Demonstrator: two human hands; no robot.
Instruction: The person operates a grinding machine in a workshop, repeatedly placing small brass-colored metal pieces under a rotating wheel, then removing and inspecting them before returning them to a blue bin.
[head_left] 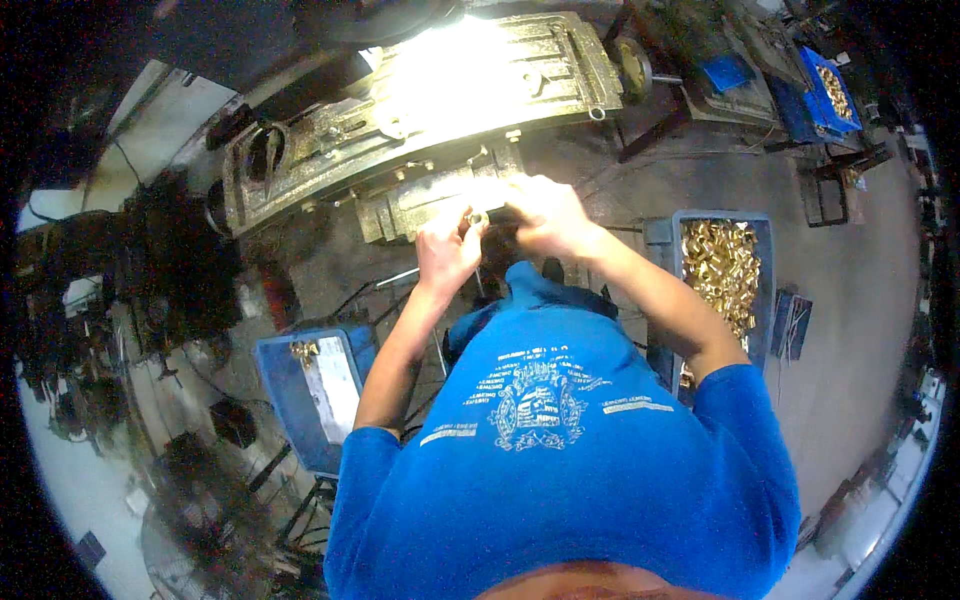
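Note:
My left hand is closed, with a small round metal fitting pinched between thumb and fingers. The fitting's open, ring-like end shows. To its right, my right hand is also closed, its fingertips washed out by glare. A dark gap or object lies between the two hands, and what the right fingers grip cannot be made out. Both hands are in front of my body, at the near edge of a worn metal machine table. A bright lamp glares over the table's middle.
On my right stands a blue crate heaped with brass fittings. A second blue crate on my left holds a few brass pieces and a white sheet. Farther right sits another blue bin. A round handwheel projects from the table's right end.

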